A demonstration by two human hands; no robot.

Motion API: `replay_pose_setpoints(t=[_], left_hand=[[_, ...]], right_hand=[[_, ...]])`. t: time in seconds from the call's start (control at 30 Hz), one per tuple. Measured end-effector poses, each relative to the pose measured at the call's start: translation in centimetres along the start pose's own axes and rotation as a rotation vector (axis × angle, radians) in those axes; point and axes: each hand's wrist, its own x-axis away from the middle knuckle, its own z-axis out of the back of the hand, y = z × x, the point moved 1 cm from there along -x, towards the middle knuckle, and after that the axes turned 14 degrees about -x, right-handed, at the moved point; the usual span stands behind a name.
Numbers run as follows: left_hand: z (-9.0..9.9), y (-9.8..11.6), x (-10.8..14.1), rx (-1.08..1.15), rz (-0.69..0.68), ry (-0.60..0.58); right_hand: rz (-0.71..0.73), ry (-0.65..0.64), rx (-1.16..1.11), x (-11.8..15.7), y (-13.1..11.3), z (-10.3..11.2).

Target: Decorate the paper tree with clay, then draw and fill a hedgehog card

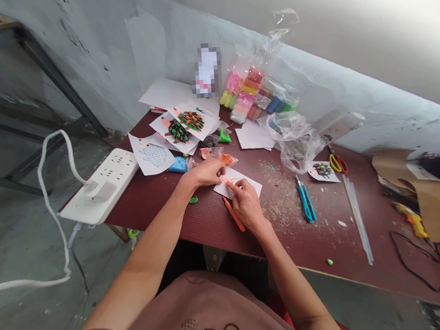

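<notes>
A white card [252, 184] lies on the dark red table, with a faint curved line drawn on it. A small bit of pink clay [224, 180] sits at its left part. My right hand [245, 199] pinches at this pink clay with thumb and forefinger. Just left of it, my left hand [206, 173] is closed with curled fingers above the card's edge; what its fingertips hold is hidden. An orange marker [234, 215] lies beneath the right hand. Orange clay [227, 159] and pale pink clay [205, 153] in small bags lie just beyond the hands.
Hedgehog cards [190, 123], blue clay [178, 164] and a white power strip [104, 185] are on the left. Bagged coloured clay [251, 95] leans at the wall. A teal utility knife [306, 199], scissors [337, 163], glue sticks [357, 220] and a yellow glue gun [414, 220] lie right.
</notes>
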Motion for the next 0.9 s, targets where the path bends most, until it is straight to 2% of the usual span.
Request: replay_pose_setpoints(t=[0.43,0.53,0.73,0.9], left_hand=[[0.1,0.2,-0.1,-0.013,-0.005,-0.004],[0.1,0.1,-0.1,-0.012,0.000,-0.008],[0.2,0.1,0.0,-0.004,-0.001,-0.005],[0.3,0.2,0.1,-0.009,0.013,-0.012]], right_hand=[[-0.018,-0.047,0.101,-0.6,-0.9,-0.3],[-0.015,-0.048,0.070,-0.5,-0.9,-0.4],[-0.027,0.027,-0.032,-0.1,0.1,-0.1],[-0.032,-0.018,0.019,-0.3,-0.2,-0.2]])
